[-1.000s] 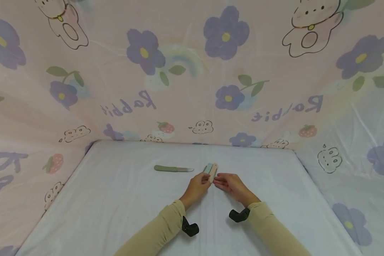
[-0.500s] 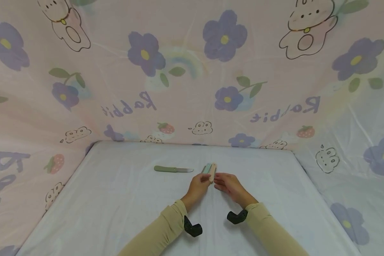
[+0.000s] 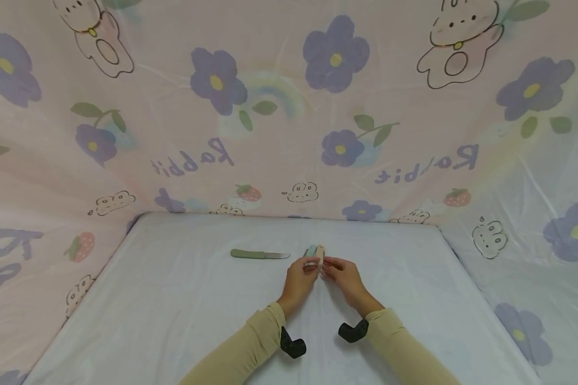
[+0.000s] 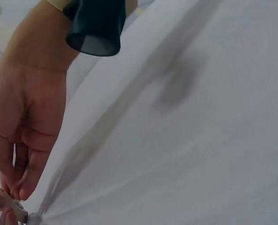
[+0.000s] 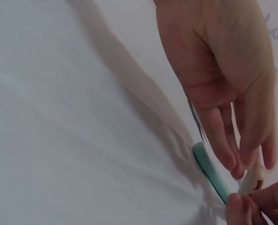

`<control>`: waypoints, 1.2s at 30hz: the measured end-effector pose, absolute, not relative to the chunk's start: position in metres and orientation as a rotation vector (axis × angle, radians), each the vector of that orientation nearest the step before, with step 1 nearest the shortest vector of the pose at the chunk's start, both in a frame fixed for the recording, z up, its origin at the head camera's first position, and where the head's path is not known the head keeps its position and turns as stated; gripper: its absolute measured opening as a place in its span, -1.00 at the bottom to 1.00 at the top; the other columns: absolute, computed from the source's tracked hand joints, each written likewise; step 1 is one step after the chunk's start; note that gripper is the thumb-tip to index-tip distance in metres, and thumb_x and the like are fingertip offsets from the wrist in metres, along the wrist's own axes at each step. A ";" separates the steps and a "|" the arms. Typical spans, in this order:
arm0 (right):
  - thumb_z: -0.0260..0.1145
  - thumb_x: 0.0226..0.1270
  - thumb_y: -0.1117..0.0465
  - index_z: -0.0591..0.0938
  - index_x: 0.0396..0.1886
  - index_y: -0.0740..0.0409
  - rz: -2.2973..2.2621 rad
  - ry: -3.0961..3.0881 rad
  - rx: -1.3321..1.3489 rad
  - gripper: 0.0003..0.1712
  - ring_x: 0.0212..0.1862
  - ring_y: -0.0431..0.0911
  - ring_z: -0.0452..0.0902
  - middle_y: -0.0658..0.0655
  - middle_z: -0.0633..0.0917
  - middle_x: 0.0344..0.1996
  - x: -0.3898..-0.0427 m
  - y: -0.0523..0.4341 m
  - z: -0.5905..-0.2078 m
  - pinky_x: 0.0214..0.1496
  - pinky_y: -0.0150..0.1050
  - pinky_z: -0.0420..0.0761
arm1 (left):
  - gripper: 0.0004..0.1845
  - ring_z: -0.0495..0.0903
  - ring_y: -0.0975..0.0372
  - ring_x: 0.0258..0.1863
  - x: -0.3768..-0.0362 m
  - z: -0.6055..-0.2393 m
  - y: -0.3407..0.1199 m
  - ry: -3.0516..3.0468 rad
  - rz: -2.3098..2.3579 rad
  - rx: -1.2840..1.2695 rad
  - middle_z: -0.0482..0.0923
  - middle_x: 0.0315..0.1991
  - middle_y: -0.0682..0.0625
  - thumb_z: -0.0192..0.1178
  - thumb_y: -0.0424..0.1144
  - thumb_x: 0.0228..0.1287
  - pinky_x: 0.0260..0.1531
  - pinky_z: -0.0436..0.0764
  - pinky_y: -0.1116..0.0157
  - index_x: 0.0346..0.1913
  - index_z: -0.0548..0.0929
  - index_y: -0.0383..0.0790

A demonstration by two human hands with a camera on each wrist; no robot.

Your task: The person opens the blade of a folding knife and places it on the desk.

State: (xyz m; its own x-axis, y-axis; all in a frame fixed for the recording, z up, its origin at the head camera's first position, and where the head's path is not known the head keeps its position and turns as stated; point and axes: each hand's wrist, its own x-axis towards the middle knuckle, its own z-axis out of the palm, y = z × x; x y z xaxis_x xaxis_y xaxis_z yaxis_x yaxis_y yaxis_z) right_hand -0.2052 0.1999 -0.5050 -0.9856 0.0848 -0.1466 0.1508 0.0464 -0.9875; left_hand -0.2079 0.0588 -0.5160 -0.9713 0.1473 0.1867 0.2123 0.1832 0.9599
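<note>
Two small folding-knife-like handles lie side by side between the hands: a teal handle [image 3: 311, 249] and a cream handle [image 3: 320, 250]. The left hand [image 3: 298, 280] pinches the cream handle and covers the lower part of the teal one. From the other side, the right hand [image 3: 345, 279] pinches the cream handle with thumb and fingertips. A thin metal strip shows beside the teal handle; whose blade it is, I cannot tell. In the right wrist view the teal handle [image 5: 211, 173] lies under the left fingers, and the cream handle [image 5: 252, 182] sits between both hands' fingertips.
A green-handled knife [image 3: 248, 254], its blade extended to the right, lies left of the hands on the white-covered table [image 3: 149, 299]. Printed cloth walls [image 3: 270, 133] with flowers and rabbits rise behind and at both sides. Black wrist cameras [image 3: 353, 332] hang inside the forearms.
The right fingers, earlier resting beside the cream handle, now close onto it. The cream handle has turned slightly more upright. The green knife remains in place.
</note>
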 end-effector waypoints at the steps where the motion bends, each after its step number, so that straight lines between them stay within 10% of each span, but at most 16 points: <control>1: 0.14 0.30 0.46 0.53 0.03 0.46 -2.124 2.261 0.249 -0.69 -0.08 0.01 0.57 0.33 0.60 -0.07 -0.205 0.199 -0.504 -0.04 -0.19 0.59 | -0.75 0.61 0.17 -0.14 -0.208 -0.515 0.059 -2.360 -1.920 -0.375 0.56 -0.07 -0.12 0.20 -0.50 0.18 -0.24 0.59 0.42 -0.06 0.61 -0.32; 36: 0.21 0.30 0.38 0.60 -0.11 0.41 -2.153 2.420 -0.055 -0.78 -0.07 0.21 0.53 0.32 0.64 -0.16 -0.169 0.175 -0.455 -0.14 -0.18 0.63 | -0.76 0.55 0.27 -0.24 -0.200 -0.486 0.037 -2.190 -1.926 -0.338 0.62 -0.25 0.11 0.25 -0.08 0.19 -0.30 0.56 0.34 -0.12 0.66 -0.09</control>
